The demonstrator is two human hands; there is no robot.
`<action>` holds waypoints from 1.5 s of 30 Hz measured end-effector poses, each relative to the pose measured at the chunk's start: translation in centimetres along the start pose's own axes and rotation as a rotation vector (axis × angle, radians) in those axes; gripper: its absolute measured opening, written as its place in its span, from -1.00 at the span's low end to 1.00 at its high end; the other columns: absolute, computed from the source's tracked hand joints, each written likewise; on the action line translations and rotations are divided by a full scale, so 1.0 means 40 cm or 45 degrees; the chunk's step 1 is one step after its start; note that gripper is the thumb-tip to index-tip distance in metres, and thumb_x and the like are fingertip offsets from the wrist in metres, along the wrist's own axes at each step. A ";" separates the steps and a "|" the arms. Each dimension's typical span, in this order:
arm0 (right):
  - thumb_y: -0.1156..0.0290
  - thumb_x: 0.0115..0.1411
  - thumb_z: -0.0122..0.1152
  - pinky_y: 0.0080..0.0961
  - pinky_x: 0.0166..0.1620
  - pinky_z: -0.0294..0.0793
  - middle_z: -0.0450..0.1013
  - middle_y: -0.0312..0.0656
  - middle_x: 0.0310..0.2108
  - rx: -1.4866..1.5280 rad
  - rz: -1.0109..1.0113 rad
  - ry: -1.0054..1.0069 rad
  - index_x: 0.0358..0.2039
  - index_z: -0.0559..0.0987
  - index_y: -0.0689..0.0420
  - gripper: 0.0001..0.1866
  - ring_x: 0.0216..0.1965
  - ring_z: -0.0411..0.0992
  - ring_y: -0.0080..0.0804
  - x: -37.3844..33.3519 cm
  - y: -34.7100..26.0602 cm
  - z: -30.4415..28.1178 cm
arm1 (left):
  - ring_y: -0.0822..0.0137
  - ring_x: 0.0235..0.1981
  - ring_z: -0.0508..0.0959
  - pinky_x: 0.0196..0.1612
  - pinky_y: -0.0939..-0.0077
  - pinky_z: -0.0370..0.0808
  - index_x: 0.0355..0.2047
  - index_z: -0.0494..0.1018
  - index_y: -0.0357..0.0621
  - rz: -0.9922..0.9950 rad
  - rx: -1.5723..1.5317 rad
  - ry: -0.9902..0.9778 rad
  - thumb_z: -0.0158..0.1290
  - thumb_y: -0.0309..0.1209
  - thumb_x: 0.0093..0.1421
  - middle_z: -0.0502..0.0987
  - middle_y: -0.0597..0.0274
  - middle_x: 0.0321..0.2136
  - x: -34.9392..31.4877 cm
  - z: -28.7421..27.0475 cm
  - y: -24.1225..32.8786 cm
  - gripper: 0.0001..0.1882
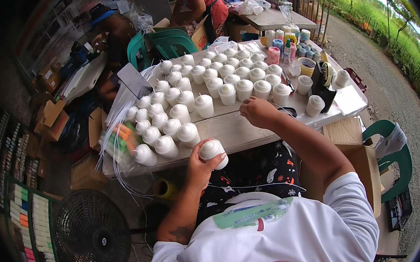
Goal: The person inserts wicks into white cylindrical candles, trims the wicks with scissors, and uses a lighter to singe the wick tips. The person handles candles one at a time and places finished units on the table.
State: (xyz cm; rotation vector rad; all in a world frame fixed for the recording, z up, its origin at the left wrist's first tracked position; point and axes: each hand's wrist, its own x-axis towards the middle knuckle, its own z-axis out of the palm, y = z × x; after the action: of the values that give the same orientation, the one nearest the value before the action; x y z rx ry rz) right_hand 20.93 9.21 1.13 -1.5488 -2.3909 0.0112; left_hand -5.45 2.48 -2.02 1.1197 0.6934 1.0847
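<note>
Left hand closed around a small white candle with a domed, ribbed top, held just off the near edge of the worktop, above the lap. Right hand resting on the worktop's pale, worn surface, fingers curled and pinched; hard to tell what is between them, perhaps a thin white string like the one trailing across the lap.

Spread over the worktop, dozens of like candles, too many to count surely: squat white cylinders with rounded, waxy-looking caps and short wicks, packed in loose rows. Set apart on the right, three more beside a black tape dispenser. At the far right corner, a cluster of coloured candles and jars in pink, blue, yellow and white. On the left edge, a bundle of clear plastic sleeves with orange and green shapes showing through, thin white strands hanging from it.

Below left, one black round floor fan with a wire grille. Further left, a rack of small coloured packets in rows, green-framed. Brown cardboard boxes stacked by the wall. Under the worktop, a yellow tape roll. Green plastic chairs: two at the far side, one on the right. Beyond, another person in a red top bent over a second table.
</note>
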 end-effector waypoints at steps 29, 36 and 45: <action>0.54 0.10 -0.01 -0.25 -0.18 0.51 0.51 0.15 -0.31 -0.080 0.098 -0.544 -0.23 0.51 0.38 -0.75 -0.21 0.53 0.00 0.236 -0.075 0.036 | 0.28 -0.05 0.47 0.04 0.36 0.40 0.04 0.35 -0.19 0.313 0.677 -0.001 0.39 -0.37 -0.09 0.47 0.11 -0.09 0.061 -0.071 -0.041 -0.32; 0.42 0.17 0.01 -0.26 -0.20 0.52 0.44 0.08 -0.26 -0.455 -0.241 -0.318 -0.21 0.45 0.32 -0.75 -0.26 0.53 -0.08 0.219 -0.056 0.092 | 0.32 -0.05 0.47 0.04 0.38 0.40 0.03 0.35 -0.19 0.328 0.546 -0.028 0.37 -0.39 -0.08 0.45 0.14 -0.08 0.070 -0.099 -0.054 -0.34; 0.44 0.28 0.01 -0.37 -0.33 0.49 0.41 -0.07 -0.29 0.212 -0.309 0.780 -0.22 0.33 0.22 -0.86 -0.30 0.48 -0.17 0.173 -0.030 -0.023 | 0.42 -0.12 0.47 0.01 0.46 0.41 0.03 0.32 -0.19 0.524 0.733 -0.007 0.35 -0.49 -0.08 0.48 0.23 -0.15 0.061 -0.064 -0.048 -0.35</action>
State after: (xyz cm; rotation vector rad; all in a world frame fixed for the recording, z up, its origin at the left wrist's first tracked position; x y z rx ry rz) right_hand 17.47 14.76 3.84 -0.9911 -2.0014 -0.2686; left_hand -6.19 5.56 -4.48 1.8168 0.8181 1.2611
